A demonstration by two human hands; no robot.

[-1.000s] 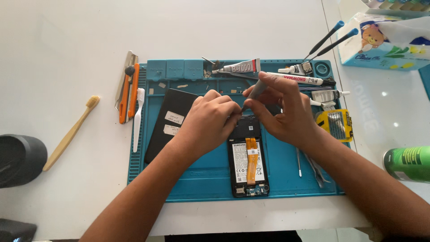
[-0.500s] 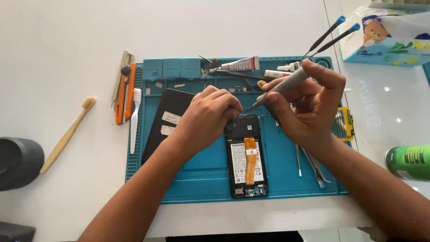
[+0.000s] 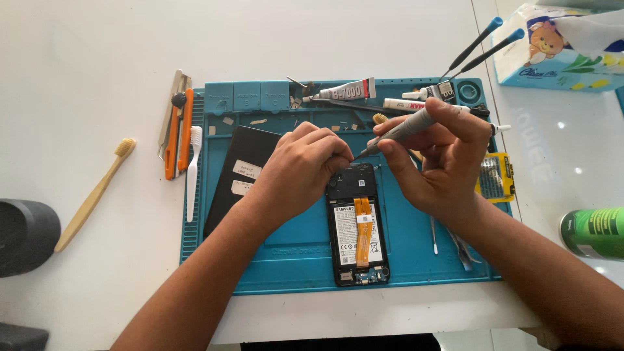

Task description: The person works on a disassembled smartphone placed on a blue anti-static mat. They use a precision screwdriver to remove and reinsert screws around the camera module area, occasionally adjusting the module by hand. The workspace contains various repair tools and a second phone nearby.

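- A dark round container (image 3: 26, 235) is seen at the far left of the white table (image 3: 97, 65), with a bamboo toothbrush (image 3: 96, 192) beside it.
- An orange utility knife (image 3: 177, 130) and a white brush (image 3: 193, 170) are laid along the left edge of the blue work mat (image 3: 286, 260).
- A black back cover (image 3: 242, 170) is left on the mat, just beside the left hand (image 3: 300, 170).
- The left hand's fingers are curled down and pressed on the top end of the opened phone (image 3: 357, 227), which lies flat mid-mat.
- The grey screwdriver (image 3: 406, 129) is gripped by the clenched fingers of the right hand (image 3: 442, 162); a second ago the hand was low over the phone, now it is raised and the tip is angled down at the phone's upper edge, so a screw there is probably being worked.
- Glue tubes (image 3: 341, 91) and spare drivers (image 3: 484, 42) are left along the mat's top.
- A tissue box (image 3: 559, 49) and a green can (image 3: 595, 231) are at the right.
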